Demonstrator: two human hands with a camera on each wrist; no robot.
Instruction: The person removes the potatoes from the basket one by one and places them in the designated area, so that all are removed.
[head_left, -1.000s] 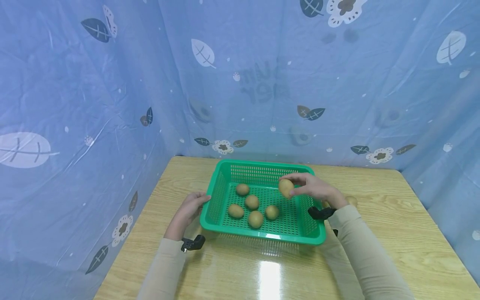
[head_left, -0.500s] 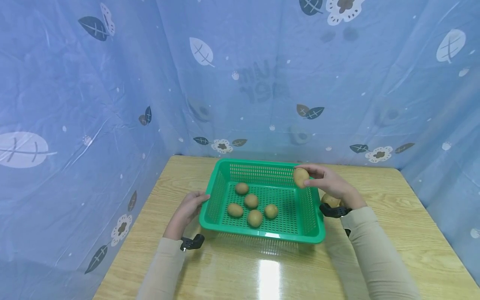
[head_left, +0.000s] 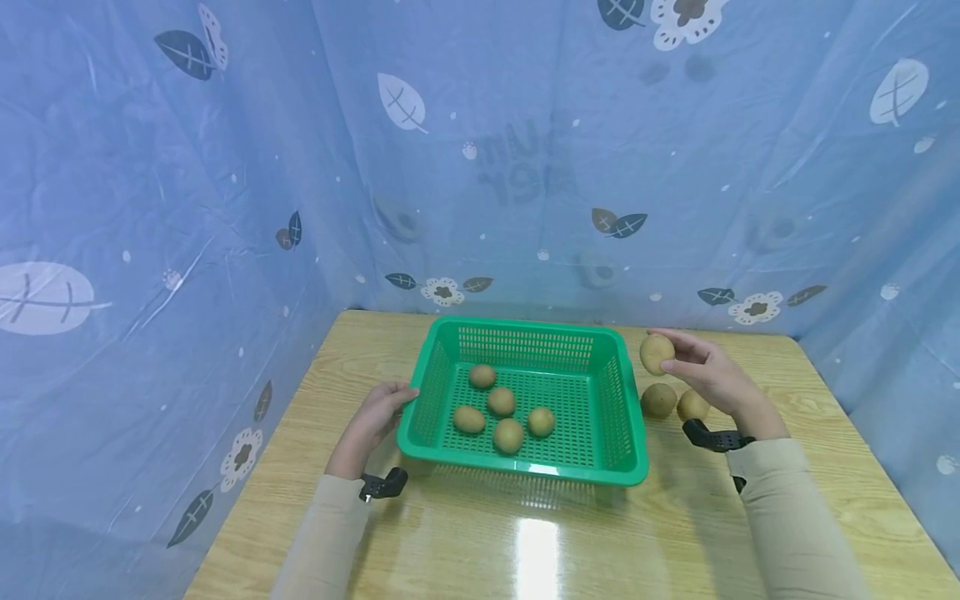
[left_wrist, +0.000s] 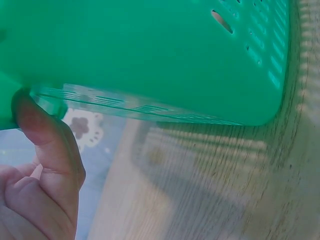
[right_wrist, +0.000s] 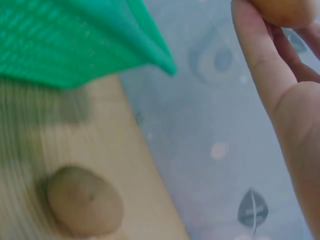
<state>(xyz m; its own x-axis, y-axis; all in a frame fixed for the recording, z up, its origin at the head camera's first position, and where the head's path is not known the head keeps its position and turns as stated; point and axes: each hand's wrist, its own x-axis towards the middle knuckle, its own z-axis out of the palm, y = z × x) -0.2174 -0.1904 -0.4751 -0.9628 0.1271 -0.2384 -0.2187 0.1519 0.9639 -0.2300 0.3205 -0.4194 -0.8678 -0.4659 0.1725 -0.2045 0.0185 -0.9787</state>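
In the head view, my right hand [head_left: 708, 375] pinches a light brown potato [head_left: 656, 355] between thumb and fingers, raised just beyond the basket's right side. Beneath it, two more potatoes lie side by side on the table, a darker one [head_left: 658, 401] and a paler one [head_left: 693, 406]. My left hand [head_left: 377, 415] grips the left rim of the green plastic basket [head_left: 633, 398], with a finger [left_wrist: 47, 132] hooked under the rim in the left wrist view. Inside the basket, several potatoes [head_left: 501, 402] rest on the slotted floor, mostly toward the left and front.
The wooden table [head_left: 465, 542] ends at a blue patterned curtain [head_left: 525, 167] along the back and both sides. Light glares off the tabletop in front of the basket. A black wrist camera [head_left: 716, 437] sits on the right wrist.
My right hand has carried the potato from above the basket out over its right side. The two potatoes on the table are now uncovered. The left hand keeps its grip on the rim.
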